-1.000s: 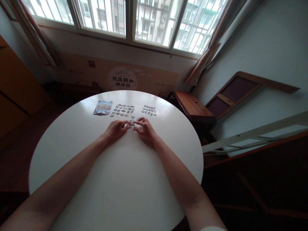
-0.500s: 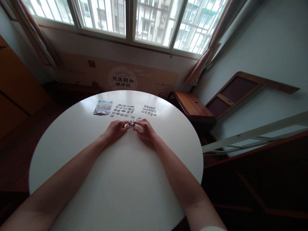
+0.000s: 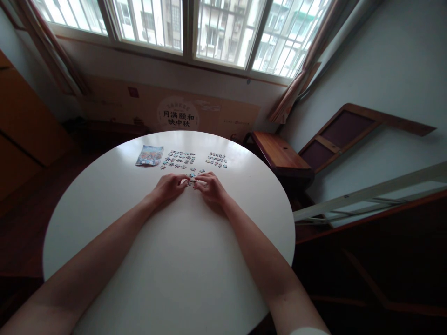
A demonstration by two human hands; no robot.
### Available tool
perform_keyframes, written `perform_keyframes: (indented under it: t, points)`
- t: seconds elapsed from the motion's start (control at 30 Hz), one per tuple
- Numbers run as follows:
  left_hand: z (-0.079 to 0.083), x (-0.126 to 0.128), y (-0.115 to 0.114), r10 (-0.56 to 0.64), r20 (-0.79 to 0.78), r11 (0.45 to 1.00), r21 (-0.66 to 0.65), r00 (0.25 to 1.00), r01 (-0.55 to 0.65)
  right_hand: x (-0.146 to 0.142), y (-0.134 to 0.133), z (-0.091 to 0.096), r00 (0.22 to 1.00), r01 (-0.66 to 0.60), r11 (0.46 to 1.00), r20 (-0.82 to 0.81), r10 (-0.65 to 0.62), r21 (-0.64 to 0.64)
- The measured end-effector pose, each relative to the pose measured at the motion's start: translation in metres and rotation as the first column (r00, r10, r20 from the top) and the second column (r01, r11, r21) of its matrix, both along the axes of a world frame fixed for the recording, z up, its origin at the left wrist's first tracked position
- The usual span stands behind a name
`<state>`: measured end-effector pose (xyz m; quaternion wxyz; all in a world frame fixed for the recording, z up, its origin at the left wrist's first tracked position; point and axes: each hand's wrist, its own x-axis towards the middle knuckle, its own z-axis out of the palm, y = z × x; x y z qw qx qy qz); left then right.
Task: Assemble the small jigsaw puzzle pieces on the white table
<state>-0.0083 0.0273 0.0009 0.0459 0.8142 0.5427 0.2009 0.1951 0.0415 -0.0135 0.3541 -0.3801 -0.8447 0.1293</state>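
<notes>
Both my hands rest on the round white table (image 3: 174, 260), fingertips almost meeting. My left hand (image 3: 169, 185) and my right hand (image 3: 210, 186) each pinch small jigsaw pieces (image 3: 192, 179) lying between them on the tabletop. Just beyond my fingers lie two spread groups of loose pieces, one group (image 3: 178, 159) to the left and another group (image 3: 216, 159) to the right. A small colourful picture card (image 3: 150, 155) lies at the far left of the pieces.
A wooden chair (image 3: 279, 156) stands at the table's far right. A framed wooden panel (image 3: 342, 132) leans on the right wall. A cardboard sheet with printed characters (image 3: 178, 116) stands under the window. A wooden cabinet (image 3: 21, 125) is at the left.
My fingertips have drawn slightly closer together around the pieces between them. Arms and the rest of the table are unchanged.
</notes>
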Motion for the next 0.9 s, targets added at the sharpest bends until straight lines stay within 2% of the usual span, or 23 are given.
perform_keyframes:
  t: [0.5,0.9]
  points:
    - [0.0010,-0.0002,-0.0002,-0.024,0.001,1.000,0.003,1.000,0.024,0.0000,-0.0054,0.0048,0.995,-0.031,1.000,0.098,0.031,0.002]
    - [0.0012,0.0013,-0.0009,-0.010,0.014,1.000,0.025,1.000,0.009,-0.0003,0.0041,0.0016,0.986,0.067,0.997,-0.152,-0.073,-0.043]
